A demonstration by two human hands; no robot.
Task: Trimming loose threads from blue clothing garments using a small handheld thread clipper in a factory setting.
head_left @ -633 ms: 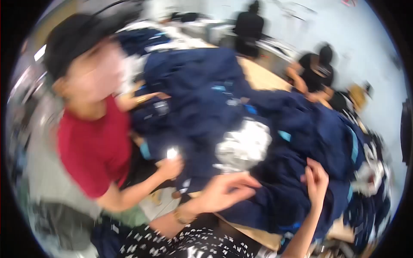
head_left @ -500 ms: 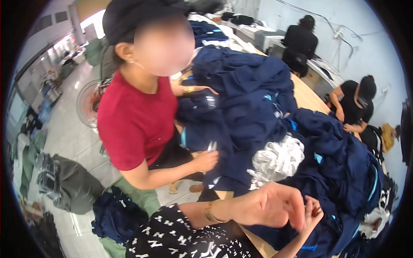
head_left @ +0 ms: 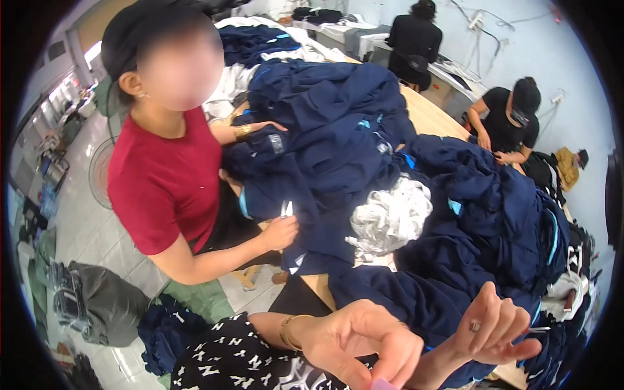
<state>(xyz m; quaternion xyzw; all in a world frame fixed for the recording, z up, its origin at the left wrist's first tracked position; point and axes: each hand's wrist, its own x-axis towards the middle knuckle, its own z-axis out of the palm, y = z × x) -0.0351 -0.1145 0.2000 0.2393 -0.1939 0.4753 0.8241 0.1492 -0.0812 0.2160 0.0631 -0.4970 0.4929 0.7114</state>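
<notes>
My left hand (head_left: 364, 341), with a gold bracelet at the wrist, pinches a small pale purple piece (head_left: 385, 385) at the bottom edge; most of it lies outside the picture. To its right my right hand (head_left: 497, 325) is raised over navy fabric (head_left: 416, 296), its fingers curled and a ring on one. A slim silvery thing (head_left: 538, 329) shows just beyond those fingers; whether they hold it I cannot tell. Navy garments (head_left: 325, 110) are heaped along the table, with a tangle of white strips (head_left: 390, 214) on top.
Across the table's left side, a co-worker in a red shirt (head_left: 162, 182) holds small snips (head_left: 286, 209) and rests the other hand on the fabric. Two people in black (head_left: 415, 39) work farther back. Dark sacks (head_left: 107, 302) and a navy bundle (head_left: 172, 331) lie on the floor.
The view has shifted, so the scene sits farther left and higher. My hands have moved apart, and the pale purple piece now shows in my left fingertips.
</notes>
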